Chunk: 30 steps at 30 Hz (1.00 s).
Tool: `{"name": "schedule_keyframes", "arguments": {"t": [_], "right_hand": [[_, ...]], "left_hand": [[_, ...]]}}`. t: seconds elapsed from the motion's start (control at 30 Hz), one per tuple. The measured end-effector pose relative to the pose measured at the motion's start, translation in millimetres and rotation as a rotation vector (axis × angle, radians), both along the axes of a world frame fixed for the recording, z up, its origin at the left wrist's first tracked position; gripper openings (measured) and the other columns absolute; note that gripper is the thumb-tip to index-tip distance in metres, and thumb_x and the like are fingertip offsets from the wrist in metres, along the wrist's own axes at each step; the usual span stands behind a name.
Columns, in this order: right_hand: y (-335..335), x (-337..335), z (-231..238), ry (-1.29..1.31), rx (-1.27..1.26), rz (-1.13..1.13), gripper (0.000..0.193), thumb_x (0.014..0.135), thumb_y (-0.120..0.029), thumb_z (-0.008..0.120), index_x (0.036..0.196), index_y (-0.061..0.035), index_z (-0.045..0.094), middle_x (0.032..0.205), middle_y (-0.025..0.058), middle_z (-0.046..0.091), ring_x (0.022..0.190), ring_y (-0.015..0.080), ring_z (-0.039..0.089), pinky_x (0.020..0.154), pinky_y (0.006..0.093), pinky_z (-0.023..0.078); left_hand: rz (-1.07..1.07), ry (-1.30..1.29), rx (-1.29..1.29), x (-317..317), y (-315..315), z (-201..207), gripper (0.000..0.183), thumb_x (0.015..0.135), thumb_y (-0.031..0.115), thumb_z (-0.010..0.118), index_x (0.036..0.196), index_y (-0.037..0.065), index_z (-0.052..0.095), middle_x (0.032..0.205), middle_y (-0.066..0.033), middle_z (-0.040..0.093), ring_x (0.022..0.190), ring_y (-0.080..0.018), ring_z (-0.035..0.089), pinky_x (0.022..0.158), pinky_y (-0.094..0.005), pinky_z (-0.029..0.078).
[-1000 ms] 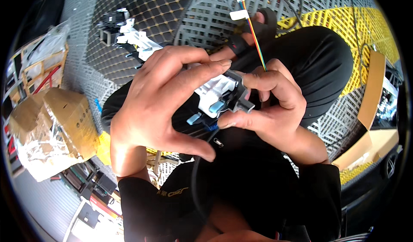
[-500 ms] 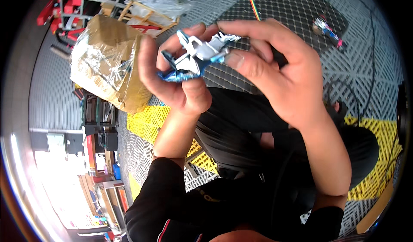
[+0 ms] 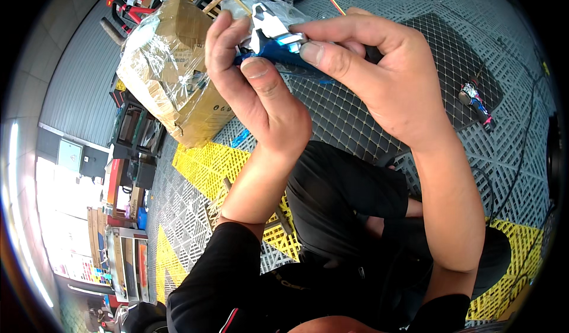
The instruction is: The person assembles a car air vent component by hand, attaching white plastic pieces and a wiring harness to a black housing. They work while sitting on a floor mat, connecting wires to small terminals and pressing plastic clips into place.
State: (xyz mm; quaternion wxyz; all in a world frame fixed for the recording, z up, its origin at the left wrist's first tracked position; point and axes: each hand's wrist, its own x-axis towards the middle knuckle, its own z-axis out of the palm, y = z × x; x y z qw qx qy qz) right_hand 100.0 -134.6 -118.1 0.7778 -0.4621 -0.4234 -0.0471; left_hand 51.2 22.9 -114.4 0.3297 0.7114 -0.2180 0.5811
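Note:
Both my hands are raised in front of me around a small white and blue model piece [image 3: 269, 26] with angular, glossy parts. My left hand [image 3: 268, 99] grips it from the left, its thumb against the dark blue lower part and its fingers curled behind. From the right, my right hand [image 3: 388, 66] pinches the piece's right end between thumb and forefinger. My fingers hide part of the piece, so its full shape cannot be made out.
A wrapped cardboard box [image 3: 178, 75] stands at the left. On the floor lies a dark quilted mat [image 3: 379, 117], with a small multicoloured object [image 3: 476, 103] at its right. A blue scrap [image 3: 240, 138] lies beside the box. Cables [image 3: 521, 149] run along the right.
My hands have risen in the picture with the model piece, which has tilted and shows more of its blue side. The surroundings have shifted as my head moved.

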Motion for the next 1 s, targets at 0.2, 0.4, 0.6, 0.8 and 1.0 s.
{"name": "schedule_keyframes", "arguments": {"t": [0.2, 0.4, 0.6, 0.8, 1.0], "right_hand": [[9, -4, 3, -0.052, -0.001, -0.147, 0.022, 0.091, -0.006, 0.079, 0.113, -0.0035, 0.08, 0.075, -0.0077, 0.047, 0.066, 0.0013, 0.041, 0.058, 0.018, 0.036], [9, -11, 2, -0.122, 0.009, -0.253, 0.02, 0.091, -0.005, 0.079, 0.111, -0.0034, 0.08, 0.073, -0.0073, 0.047, 0.066, 0.0013, 0.042, 0.058, 0.0178, 0.036], [7, -9, 2, -0.155, -0.041, -0.326, 0.021, 0.092, -0.008, 0.079, 0.113, -0.0057, 0.08, 0.075, -0.0076, 0.045, 0.067, 0.0015, 0.041, 0.059, 0.0178, 0.036], [-3, 3, 4, -0.117, -0.09, -0.248, 0.023, 0.093, -0.014, 0.079, 0.114, -0.0057, 0.079, 0.077, -0.0079, 0.042, 0.068, 0.0017, 0.039, 0.06, 0.0187, 0.035], [-7, 4, 4, -0.114, -0.098, -0.246, 0.022, 0.092, -0.015, 0.08, 0.112, -0.006, 0.078, 0.078, -0.008, 0.043, 0.069, 0.0024, 0.039, 0.062, 0.0191, 0.035]], "left_hand": [[0.1, 0.022, 0.083, -6, 6, 0, 0.048, 0.11, 0.03, 0.052, 0.143, -0.004, 0.043, 0.151, -0.0225, 0.041, 0.133, -0.0261, 0.048, 0.11, -0.0385, 0.039], [0.032, 0.036, 0.104, -9, 9, -1, 0.05, 0.105, 0.02, 0.062, 0.145, -0.002, 0.042, 0.153, -0.0217, 0.038, 0.132, -0.0246, 0.048, 0.109, -0.0365, 0.041], [-0.021, 0.065, 0.055, -10, 10, -2, 0.051, 0.1, 0.01, 0.068, 0.143, -0.002, 0.044, 0.152, -0.0219, 0.038, 0.132, -0.0237, 0.049, 0.11, -0.0368, 0.042], [-0.224, -0.011, 0.128, -3, 16, 12, 0.049, 0.091, 0.002, 0.078, 0.131, -0.004, 0.051, 0.147, -0.0226, 0.045, 0.121, -0.0219, 0.059, 0.101, -0.0339, 0.052], [-0.212, 0.052, 0.072, -8, 15, 22, 0.044, 0.086, -0.002, 0.08, 0.118, -0.001, 0.049, 0.144, -0.0243, 0.05, 0.118, -0.0204, 0.061, 0.099, -0.0343, 0.054]]}}
